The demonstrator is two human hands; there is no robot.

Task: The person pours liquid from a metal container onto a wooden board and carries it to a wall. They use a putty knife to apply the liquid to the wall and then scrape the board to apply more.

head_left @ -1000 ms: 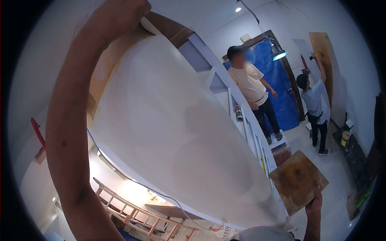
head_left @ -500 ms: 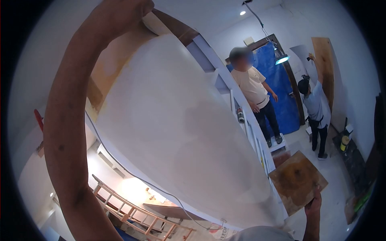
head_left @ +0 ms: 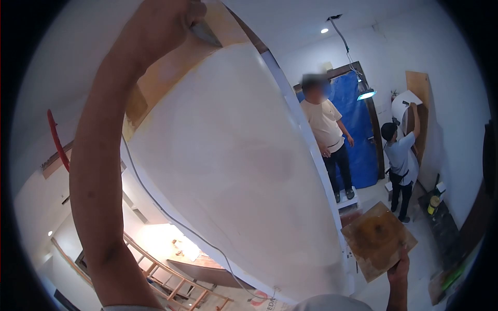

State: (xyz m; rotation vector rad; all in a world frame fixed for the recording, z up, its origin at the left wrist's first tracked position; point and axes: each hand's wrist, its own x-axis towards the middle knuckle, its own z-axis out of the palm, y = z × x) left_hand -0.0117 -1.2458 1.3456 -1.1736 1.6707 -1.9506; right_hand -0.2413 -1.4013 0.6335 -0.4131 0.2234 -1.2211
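My left hand is raised at the top left, fingers closed around a putty knife. Its grey blade rests against a bare, tan strip, close to where the white surface begins. Below it spreads a large, smooth white panel with faint greyish patches. At the lower right, my right hand grips the edge of a square board that is stained brown in the middle.
Beyond the panel, a person in a cream shirt stands on a white step. Another person reaches up to a wooden board by the wall. A work lamp hangs overhead. A wooden ladder and a cable lie below.
My view has shifted, and the putty knife's blade now shows more clearly at the tan strip's edge. The far person's raised arm has come lower. The square board is still held.
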